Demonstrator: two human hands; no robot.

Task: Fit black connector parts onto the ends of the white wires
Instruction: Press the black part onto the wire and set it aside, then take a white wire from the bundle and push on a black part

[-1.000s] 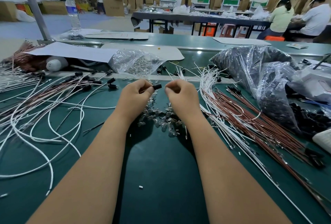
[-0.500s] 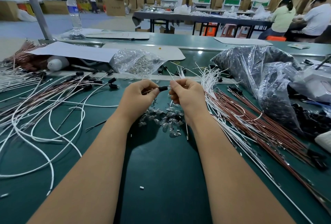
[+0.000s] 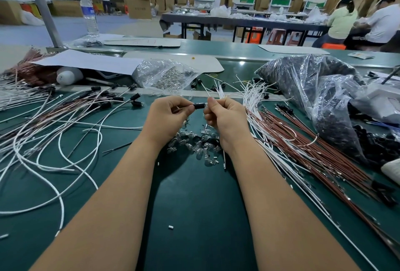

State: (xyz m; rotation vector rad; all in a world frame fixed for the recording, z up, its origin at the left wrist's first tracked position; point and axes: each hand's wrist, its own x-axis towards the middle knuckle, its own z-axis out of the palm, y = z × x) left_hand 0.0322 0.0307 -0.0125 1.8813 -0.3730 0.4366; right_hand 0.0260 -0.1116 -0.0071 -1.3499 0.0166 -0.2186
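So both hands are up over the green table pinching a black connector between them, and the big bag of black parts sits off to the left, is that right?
Not quite. In the head view the big bag of black parts sits to the right, not the left. The rest holds: the left hand and right hand pinch a black connector between them over the green table.

Two bare forearms, no sleeves in view, left hand [image 3: 167,117] and right hand [image 3: 225,117] without gloves, rings, watch or bands, short plain fingernails, thumbs uppermost
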